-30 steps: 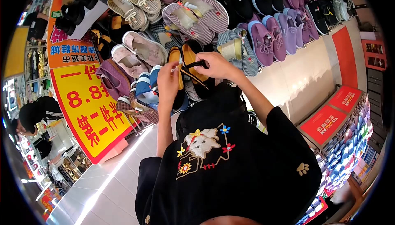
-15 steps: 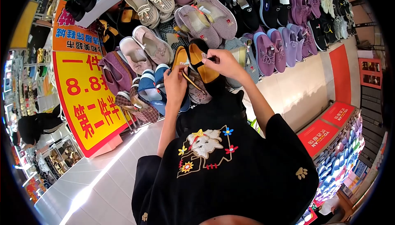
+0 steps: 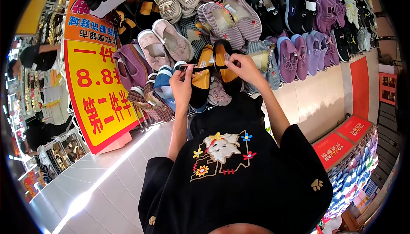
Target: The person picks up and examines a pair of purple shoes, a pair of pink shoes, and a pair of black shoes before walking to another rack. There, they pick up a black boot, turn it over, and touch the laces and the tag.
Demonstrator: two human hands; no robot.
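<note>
The black shoes with yellow insoles looked smooth inside and matt outside; the narrow black strap appeared dull too. Farther off, the mauve-checked open slippers seemed woven cloth. At left, the broad yellow sign with red characters was smooth. Near, the loose black top was matt cloth; the pale grey tiled floor shone glossily.
</note>
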